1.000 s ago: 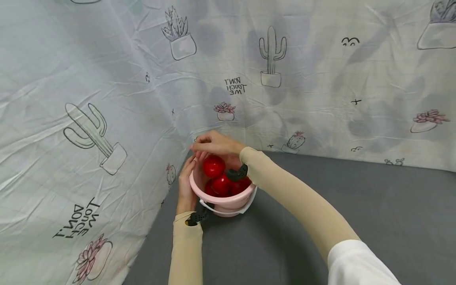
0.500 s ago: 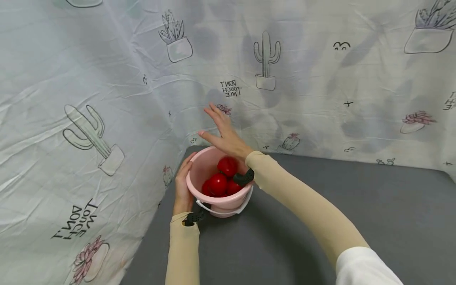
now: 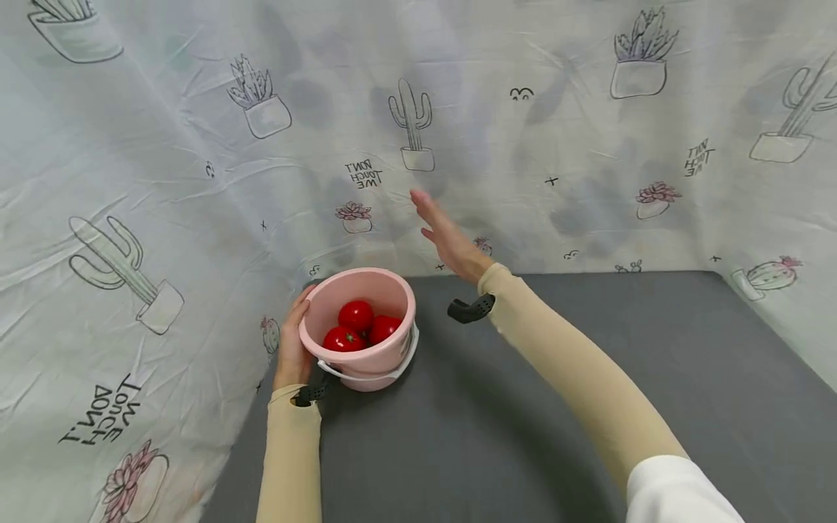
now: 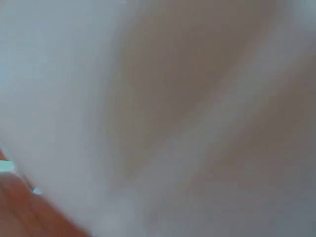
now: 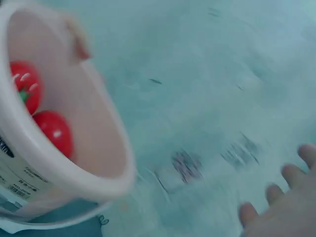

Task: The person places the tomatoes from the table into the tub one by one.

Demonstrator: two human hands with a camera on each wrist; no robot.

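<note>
A pink bucket with a white handle stands on the grey surface, tilted a little in the head view. Inside it lie red tomatoes, three of them showing: one at the back, one in front with a green stem mark, one at the right. My left hand holds the bucket's left side, fingers curving along the wall up to the rim; in the left wrist view the pale bucket wall fills most of the picture. My right hand is raised in the air right of the bucket, fingers stretched, holding nothing.
A white cloth printed with cacti and lettering hangs behind and at both sides. Its left part comes close to my left hand. The grey surface stretches in front of the bucket and to the right.
My right hand has risen from over the bucket and moved right, away from it. The tomatoes have settled lower in the bucket. My left hand stays at the bucket's side while the view turns right.
</note>
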